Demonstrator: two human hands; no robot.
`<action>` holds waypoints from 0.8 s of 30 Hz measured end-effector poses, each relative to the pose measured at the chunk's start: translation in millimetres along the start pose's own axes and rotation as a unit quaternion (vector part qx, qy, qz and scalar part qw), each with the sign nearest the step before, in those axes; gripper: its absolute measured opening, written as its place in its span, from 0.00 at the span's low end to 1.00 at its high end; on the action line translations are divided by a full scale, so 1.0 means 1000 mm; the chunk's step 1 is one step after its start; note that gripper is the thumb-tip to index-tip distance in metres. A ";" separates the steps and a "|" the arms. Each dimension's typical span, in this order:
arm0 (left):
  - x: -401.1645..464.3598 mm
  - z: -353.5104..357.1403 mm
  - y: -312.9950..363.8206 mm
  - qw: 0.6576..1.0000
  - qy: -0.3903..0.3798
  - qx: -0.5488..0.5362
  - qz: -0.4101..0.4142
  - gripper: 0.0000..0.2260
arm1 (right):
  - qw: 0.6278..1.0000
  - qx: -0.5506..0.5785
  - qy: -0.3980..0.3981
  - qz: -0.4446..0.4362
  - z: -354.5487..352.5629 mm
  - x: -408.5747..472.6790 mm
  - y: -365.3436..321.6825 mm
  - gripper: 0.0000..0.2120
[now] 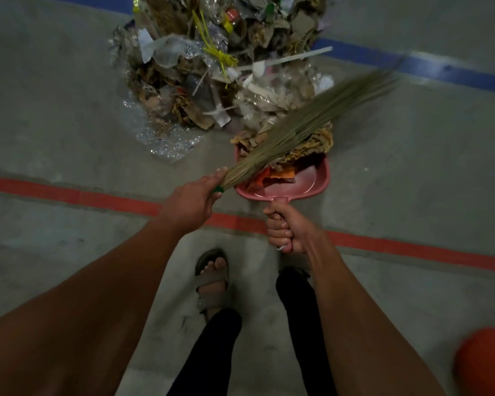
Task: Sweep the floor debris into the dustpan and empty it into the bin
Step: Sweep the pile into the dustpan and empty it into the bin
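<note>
A big heap of debris (212, 67), made of paper scraps, clear plastic, yellow strips and white sticks, lies on the grey floor ahead of me. My left hand (192, 201) grips the bound end of a grass broom (306, 121); its blurred bristles slant up to the right over the dustpan. My right hand (286, 228) grips the handle of a pink dustpan (312, 184). The pan sits at the heap's near edge and holds brown and orange scraps at its mouth.
A red floor line (97, 197) runs under my hands and a blue line (440, 70) crosses behind the heap. My sandalled left foot (213, 277) and dark-trousered legs stand below. Part of an orange object (486, 364) shows at the bottom right corner.
</note>
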State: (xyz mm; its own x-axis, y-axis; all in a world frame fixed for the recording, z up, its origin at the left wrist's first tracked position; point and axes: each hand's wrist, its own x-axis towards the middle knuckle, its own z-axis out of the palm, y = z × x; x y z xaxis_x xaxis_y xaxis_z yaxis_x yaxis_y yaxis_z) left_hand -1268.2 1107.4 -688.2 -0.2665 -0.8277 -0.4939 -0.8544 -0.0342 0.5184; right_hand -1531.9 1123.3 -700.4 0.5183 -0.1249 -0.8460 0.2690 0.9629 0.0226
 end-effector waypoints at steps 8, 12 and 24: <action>-0.047 -0.044 0.075 0.996 -0.027 0.037 0.075 0.31 | 0.999 -0.006 0.002 -0.033 0.016 -0.095 0.013 0.21; -0.069 -0.073 0.108 0.996 -0.034 0.030 0.079 0.32 | 0.999 0.000 -0.014 -0.046 0.030 -0.136 0.022 0.20; -0.119 -0.133 0.192 0.982 -0.085 0.073 0.154 0.32 | 0.990 0.084 0.002 -0.112 0.067 -0.253 0.076 0.21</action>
State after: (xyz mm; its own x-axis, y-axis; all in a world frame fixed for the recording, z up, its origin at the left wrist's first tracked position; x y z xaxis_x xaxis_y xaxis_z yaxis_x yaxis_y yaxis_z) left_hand -1340.7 1124.9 -436.9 -0.5818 -0.6799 -0.4464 -0.7736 0.2932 0.5617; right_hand -1588.9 1211.9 -448.8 0.4265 -0.3297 -0.8422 0.5091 0.8572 -0.0778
